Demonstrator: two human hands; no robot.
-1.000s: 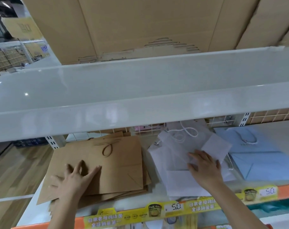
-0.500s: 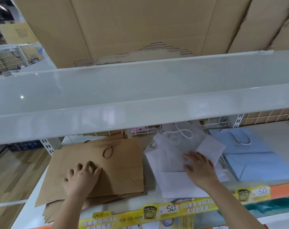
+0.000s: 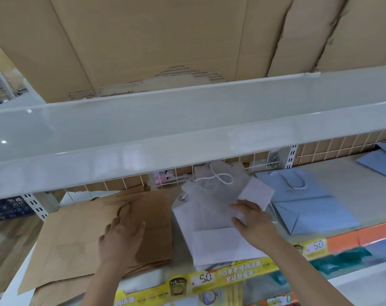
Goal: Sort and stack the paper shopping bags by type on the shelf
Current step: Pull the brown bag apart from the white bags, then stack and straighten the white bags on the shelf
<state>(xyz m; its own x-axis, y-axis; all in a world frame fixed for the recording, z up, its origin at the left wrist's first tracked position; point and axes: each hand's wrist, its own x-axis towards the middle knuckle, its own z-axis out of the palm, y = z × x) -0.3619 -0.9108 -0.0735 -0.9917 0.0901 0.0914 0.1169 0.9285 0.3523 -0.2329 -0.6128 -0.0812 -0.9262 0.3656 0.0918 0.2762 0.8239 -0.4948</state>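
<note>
Nearest: shelf front edge w/ yellow price strip reading 5.0, plus an orange strip further rt.

Left hand lies palm-down on the top bag of the brown paper bag stack, fingers relaxed & slightly spread, fingertips pointing toward the back of the shelf, just short of the bag's twisted handle loop. It presses flat, grips nothing. The brown stack sits at the left of the shelf, lower bags fanned out past the front-left corner.

Right hand rests on the white paper bag pile in the middle of the shelf; fingers mostly straight, laid on the paper, thumb toward the left. A small white folded piece sits just under/beyond its fingertips; can't tell if a finger is tucked under that edge. White bags lie askew, not squared up, w/ white rope handles looped at the far end.

Right of the white pile, close beside it: light blue paper bag flat on the shelf, rope handle at the back. Another blue bag at far rt, apart.

Behind: white wire grid back panel. Above: glossy white upper shelf carrying big cardboard boxes
</note>
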